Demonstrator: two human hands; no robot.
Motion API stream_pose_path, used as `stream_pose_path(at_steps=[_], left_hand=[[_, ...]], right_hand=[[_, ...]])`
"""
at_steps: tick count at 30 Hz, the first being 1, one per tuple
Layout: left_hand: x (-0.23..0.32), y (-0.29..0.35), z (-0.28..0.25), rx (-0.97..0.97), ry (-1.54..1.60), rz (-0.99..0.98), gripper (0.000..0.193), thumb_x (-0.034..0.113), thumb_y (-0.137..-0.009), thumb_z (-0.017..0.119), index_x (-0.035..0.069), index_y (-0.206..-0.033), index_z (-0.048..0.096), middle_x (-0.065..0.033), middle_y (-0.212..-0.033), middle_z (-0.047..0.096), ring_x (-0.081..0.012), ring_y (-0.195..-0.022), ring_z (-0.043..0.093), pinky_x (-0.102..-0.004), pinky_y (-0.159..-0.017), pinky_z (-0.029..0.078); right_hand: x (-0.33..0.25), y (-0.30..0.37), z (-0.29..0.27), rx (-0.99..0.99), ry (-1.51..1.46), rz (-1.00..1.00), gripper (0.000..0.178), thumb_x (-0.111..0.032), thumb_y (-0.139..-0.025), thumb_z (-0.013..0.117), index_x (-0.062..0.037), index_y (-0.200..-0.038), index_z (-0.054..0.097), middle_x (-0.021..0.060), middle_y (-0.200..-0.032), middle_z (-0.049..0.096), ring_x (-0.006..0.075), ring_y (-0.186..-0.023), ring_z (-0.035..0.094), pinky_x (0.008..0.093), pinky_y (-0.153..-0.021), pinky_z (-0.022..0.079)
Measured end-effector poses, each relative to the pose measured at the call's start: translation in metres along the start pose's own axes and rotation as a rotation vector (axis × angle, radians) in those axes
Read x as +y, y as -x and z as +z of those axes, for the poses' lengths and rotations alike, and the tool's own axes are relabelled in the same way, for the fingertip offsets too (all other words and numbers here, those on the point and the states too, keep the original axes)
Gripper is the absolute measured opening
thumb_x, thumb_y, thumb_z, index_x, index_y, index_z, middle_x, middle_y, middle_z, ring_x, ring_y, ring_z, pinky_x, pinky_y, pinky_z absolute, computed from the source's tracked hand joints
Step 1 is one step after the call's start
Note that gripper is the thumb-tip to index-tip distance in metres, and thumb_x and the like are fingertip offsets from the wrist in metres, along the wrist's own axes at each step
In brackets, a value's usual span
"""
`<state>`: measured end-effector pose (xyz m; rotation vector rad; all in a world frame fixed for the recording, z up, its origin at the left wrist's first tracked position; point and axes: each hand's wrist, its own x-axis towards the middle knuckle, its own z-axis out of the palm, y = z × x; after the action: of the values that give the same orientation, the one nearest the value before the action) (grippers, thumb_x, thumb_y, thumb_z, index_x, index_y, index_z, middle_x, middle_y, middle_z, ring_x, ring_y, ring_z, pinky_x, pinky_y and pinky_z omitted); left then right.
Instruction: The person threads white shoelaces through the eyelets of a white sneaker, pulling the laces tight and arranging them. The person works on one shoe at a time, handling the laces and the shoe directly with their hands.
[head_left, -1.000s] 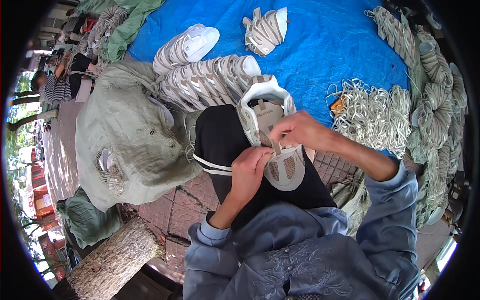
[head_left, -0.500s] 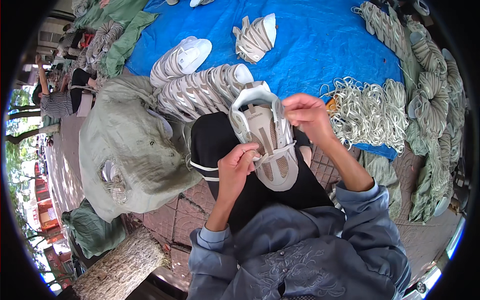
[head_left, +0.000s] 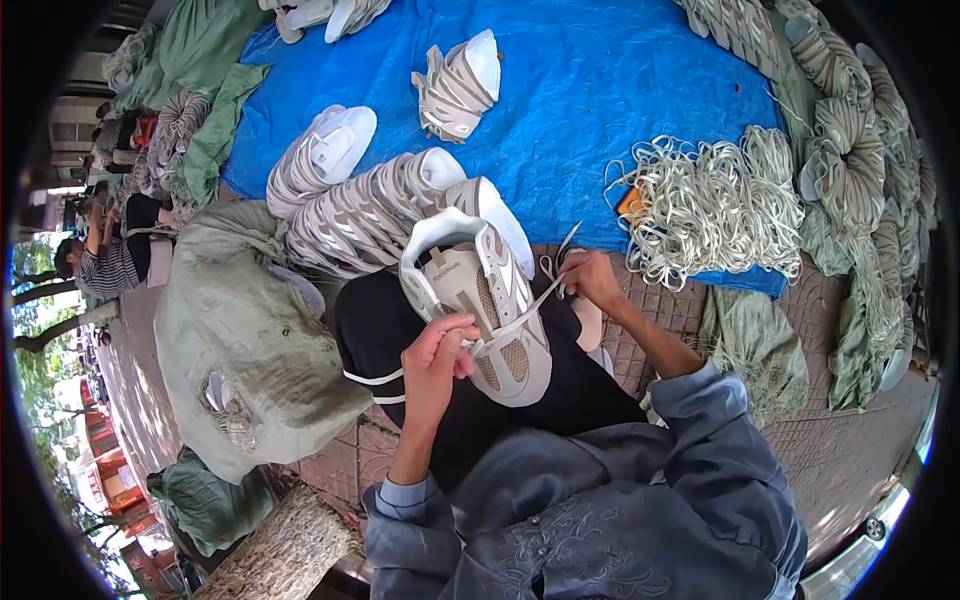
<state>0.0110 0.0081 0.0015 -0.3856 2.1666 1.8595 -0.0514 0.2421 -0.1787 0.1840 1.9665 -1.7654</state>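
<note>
A beige and white shoe upper [head_left: 478, 300] with mesh panels rests on my black-trousered lap, its toe toward me. A pale shoelace [head_left: 528, 312] crosses its lower eyelets and runs out to the right. My right hand [head_left: 592, 280] pinches that lace away from the shoe's right side, its loose tip sticking up above the fingers. Beside the shoe's left edge, my left hand [head_left: 437, 360] is closed in a pinch close to the lace's left part. Its fingers partly cover what they hold.
Rows of nested shoe uppers [head_left: 350, 225] lie ahead on a blue tarp [head_left: 570, 90]. A heap of pale laces [head_left: 715, 210] is at right, with bundled uppers [head_left: 850, 180] beyond. A grey-green sack [head_left: 255, 340] stands at left. Other people sit far left.
My right hand has drawn the lace outward, down and away from the shoe's collar. My left hand has shifted slightly left. The view has shifted a little.
</note>
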Motion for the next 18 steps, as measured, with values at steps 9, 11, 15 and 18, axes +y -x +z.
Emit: stream_pose_path(at_steps=[9,11,15,18], left_hand=[[0.001,-0.002,0.007,0.021,-0.056,0.022,0.02,0.01,-0.087,0.046,0.002,-0.098,0.059,-0.0032,-0.079,0.063,-0.0058,-0.05,0.052,-0.018,-0.045,0.04],[-0.001,-0.002,0.007,0.021,-0.049,0.039,0.02,0.01,-0.086,0.046,0.002,-0.098,0.059,-0.0031,-0.079,0.063,-0.006,-0.05,0.052,-0.0183,-0.045,0.04],[-0.005,0.001,0.007,0.045,-0.057,0.077,0.02,0.009,-0.085,0.046,0.002,-0.097,0.06,-0.0033,-0.077,0.063,-0.0064,-0.049,0.052,-0.0187,-0.045,0.04],[-0.005,-0.002,0.011,0.038,-0.066,0.106,0.02,0.009,-0.084,0.047,0.002,-0.097,0.06,-0.0038,-0.077,0.063,-0.0066,-0.048,0.052,-0.0189,-0.045,0.039]], right_hand=[[-0.04,0.003,-0.113,0.057,-1.216,-0.226,0.027,-0.004,-0.079,0.056,0.0006,-0.105,0.052,0.0091,-0.097,0.058,0.0193,-0.093,0.056,0.0267,-0.078,0.045],[-0.046,0.011,-0.183,0.058,-1.098,-0.37,0.022,-0.009,-0.083,0.054,-0.0006,-0.103,0.052,0.0065,-0.092,0.057,0.016,-0.088,0.055,0.0262,-0.077,0.044],[-0.048,0.062,-0.35,0.142,-0.882,-0.468,0.025,-0.01,-0.086,0.051,0.0015,-0.107,0.051,0.0064,-0.094,0.057,0.0148,-0.09,0.054,0.0254,-0.082,0.042],[-0.042,0.128,-0.496,0.559,-0.719,-0.533,0.035,-0.012,-0.087,0.049,0.0001,-0.12,0.043,0.0094,-0.109,0.056,0.0175,-0.103,0.052,0.0291,-0.092,0.038]])
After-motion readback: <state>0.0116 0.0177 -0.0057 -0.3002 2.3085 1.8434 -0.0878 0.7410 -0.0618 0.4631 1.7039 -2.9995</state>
